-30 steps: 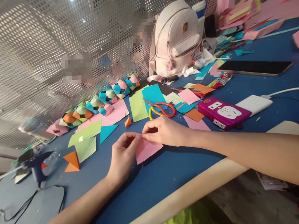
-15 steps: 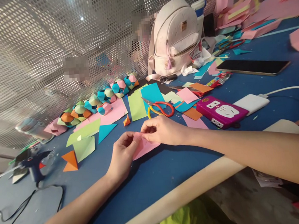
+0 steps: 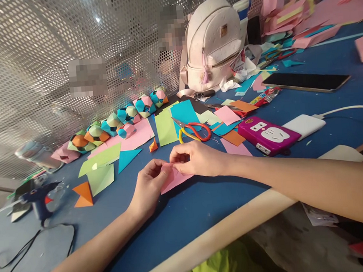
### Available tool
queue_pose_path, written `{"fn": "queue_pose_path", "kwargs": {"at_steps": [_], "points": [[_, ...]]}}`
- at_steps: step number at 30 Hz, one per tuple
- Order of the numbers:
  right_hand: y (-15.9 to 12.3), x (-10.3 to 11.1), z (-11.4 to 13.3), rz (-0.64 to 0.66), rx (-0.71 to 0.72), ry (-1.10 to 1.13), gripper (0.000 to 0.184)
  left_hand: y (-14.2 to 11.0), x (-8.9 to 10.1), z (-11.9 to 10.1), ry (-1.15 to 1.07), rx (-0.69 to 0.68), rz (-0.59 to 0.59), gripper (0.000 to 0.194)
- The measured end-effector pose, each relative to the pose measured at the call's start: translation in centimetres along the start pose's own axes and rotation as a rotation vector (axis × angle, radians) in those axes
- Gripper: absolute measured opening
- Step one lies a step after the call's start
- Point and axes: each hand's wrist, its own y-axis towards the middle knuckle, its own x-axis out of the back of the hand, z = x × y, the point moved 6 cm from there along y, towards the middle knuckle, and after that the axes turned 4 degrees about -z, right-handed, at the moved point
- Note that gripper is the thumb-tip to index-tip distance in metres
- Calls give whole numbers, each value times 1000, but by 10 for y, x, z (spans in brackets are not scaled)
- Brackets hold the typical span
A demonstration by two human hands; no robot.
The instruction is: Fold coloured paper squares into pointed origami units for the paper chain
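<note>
A sheet of pink paper [image 3: 175, 180] is held between my two hands just over the blue table. My left hand [image 3: 150, 186] pinches its left edge, thumb on top. Thumb and fingers of my right hand [image 3: 194, 158] are closed on the paper's upper edge, where it looks folded; my fingers hide part of that edge. Scissors with red and yellow handles [image 3: 200, 131] lie just behind my right hand. A small folded orange piece [image 3: 153, 145] and a blue paper triangle [image 3: 128, 159] lie beyond my left hand.
Folded paper balls [image 3: 113, 123] line the mesh wall. A glue gun [image 3: 42, 202] stands left, its cord trailing forward. A purple power strip [image 3: 268, 135], a phone [image 3: 306, 81] and a pale backpack [image 3: 213, 45] are at right and back. Orange [image 3: 84, 195] and green paper [image 3: 101, 178] lie left.
The far edge of the pink paper between my fingertips looks slightly more folded over. My hands stay in nearly the same place; the view has shifted a little.
</note>
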Motion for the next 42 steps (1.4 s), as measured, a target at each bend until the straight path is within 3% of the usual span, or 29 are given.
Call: {"fn": "queue_pose_path", "kwargs": {"at_steps": [9,17,24,34,39,42], "points": [[0,-1,-5,-3,-15,-8,6,0,-2,1,10,23,2,29],[0,0,-4,30,69,-9,7,1,-2,7,-30,23,32,23],[-1,2,-3,26,96,-52,19,1,1,7,-25,-14,1,20],[0,3,-6,37,47,-34,17,-2,-1,4,-123,-29,18,13],[-2,3,-3,39,105,-31,17,-1,-1,5,-87,-24,38,3],[-4,3,0,44,186,-53,18,0,-1,5,-119,-15,48,9]]}}
